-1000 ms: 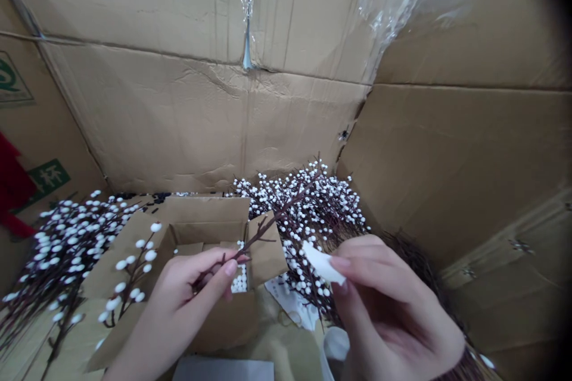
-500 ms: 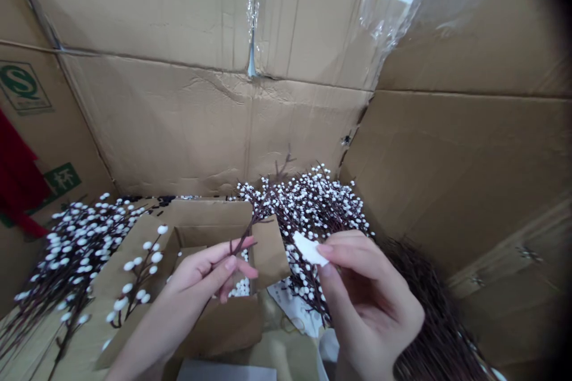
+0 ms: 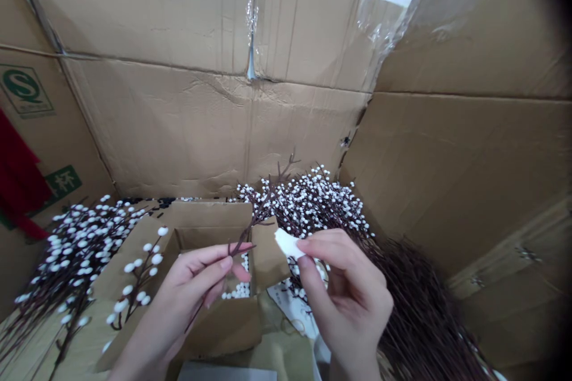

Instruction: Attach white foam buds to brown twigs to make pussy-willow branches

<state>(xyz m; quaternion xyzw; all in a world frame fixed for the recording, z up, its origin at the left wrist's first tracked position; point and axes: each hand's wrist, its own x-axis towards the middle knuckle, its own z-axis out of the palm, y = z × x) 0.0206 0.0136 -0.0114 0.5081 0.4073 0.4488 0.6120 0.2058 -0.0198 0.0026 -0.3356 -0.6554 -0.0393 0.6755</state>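
Observation:
Between thumb and fingers, my left hand (image 3: 196, 283) pinches a bare brown artificial twig (image 3: 255, 223) whose forked tip points up and away. My right hand (image 3: 344, 292) pinches a small white scrap (image 3: 286, 244), perhaps paper or foam, just to the right of the twig and apart from it. Beneath my left hand stands an open cardboard box (image 3: 227, 324) with loose white berries (image 3: 241, 290) inside. A sprig with white berries (image 3: 138, 277) rests across the box's left side.
White-berried branches (image 3: 80, 244) lie at the left, and another bunch (image 3: 317, 199) stands behind my right hand. Bare brown stems (image 3: 420, 303) are heaped at the right. Tall cardboard walls (image 3: 313, 125) enclose the work surface. Printed paper (image 3: 290, 309) lies beside the box.
My right hand has moved left with the white scrap, closer to the twig. My left hand still holds the twig in nearly the same place.

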